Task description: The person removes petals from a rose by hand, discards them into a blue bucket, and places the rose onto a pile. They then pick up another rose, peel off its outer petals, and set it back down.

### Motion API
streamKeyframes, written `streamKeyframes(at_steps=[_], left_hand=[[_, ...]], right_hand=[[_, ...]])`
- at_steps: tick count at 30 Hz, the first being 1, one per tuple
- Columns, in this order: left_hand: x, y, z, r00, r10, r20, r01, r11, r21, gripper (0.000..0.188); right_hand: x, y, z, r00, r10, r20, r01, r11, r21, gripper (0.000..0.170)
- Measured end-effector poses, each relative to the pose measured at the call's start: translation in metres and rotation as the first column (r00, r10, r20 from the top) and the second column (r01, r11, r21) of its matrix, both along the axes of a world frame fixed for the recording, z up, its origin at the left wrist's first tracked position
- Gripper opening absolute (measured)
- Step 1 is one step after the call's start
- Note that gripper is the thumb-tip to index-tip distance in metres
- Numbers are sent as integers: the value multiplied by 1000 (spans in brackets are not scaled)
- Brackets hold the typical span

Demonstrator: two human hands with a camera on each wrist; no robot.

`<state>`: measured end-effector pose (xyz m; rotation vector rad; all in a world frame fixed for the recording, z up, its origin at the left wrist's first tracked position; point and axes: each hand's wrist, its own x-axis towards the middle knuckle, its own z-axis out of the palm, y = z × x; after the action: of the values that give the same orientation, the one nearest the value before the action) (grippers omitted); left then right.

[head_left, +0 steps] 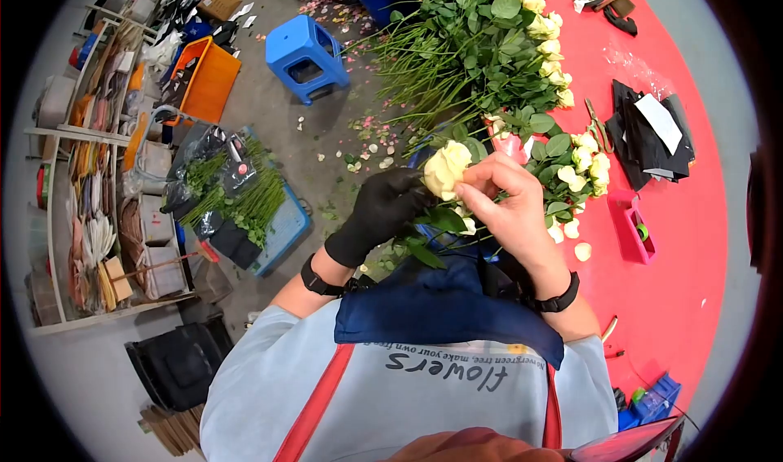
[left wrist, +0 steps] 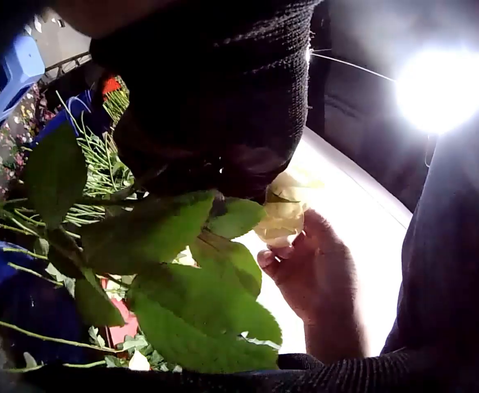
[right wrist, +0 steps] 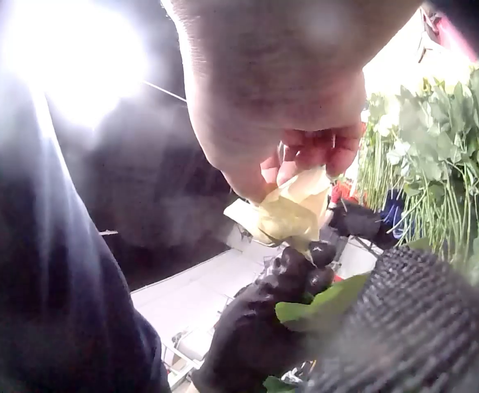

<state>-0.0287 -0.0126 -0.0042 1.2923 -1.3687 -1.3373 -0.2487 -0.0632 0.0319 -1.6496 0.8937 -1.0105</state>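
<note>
A pale yellow rose [head_left: 446, 171] is held upright in front of the apron. My left hand [head_left: 383, 209], in a black glove, grips its stem just under the bloom. The right hand [head_left: 515, 205] is bare, and its thumb and fingers pinch petals at the bloom's side. In the right wrist view the fingertips sit on the outer petals of the rose [right wrist: 288, 214], with the gloved left hand [right wrist: 260, 319] below. Green leaves [left wrist: 190, 303] hang from the stem in the left wrist view, where the glove partly hides the bloom.
A pile of long-stemmed roses [head_left: 489, 54] lies along the red table [head_left: 677, 299]. On the table are scissors [head_left: 601, 128], a pink tape dispenser [head_left: 632, 227] and black wrapping sheets [head_left: 648, 132]. A blue stool [head_left: 307, 54] stands on the petal-strewn floor, near an orange crate [head_left: 208, 79].
</note>
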Motion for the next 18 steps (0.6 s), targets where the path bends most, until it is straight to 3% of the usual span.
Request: streamKeyframes(at_steps=[5, 10, 14, 16, 18], left_hand=[[-1, 1, -4, 998, 16, 53, -15, 1000, -27, 27], [1, 1, -1, 996, 6, 90, -4, 1000, -20, 31], [4, -1, -19, 999, 35, 18, -33, 997, -66, 26], [-3, 0, -5, 994, 63, -85, -64, 998, -15, 21], [-1, 0, 0, 997, 51, -57, -50, 999, 10, 20]], right_hand=[[7, 4, 2, 999, 21, -36, -22, 999, -29, 13], [8, 7, 2, 992, 41, -117, -61, 983, -172, 12], [7, 10, 3, 975, -5, -224, -94, 898, -430, 10], [2, 12, 4, 980, -18, -199, -75, 889, -452, 12], [-4, 14, 6, 989, -35, -141, -36, 883, -468, 14]])
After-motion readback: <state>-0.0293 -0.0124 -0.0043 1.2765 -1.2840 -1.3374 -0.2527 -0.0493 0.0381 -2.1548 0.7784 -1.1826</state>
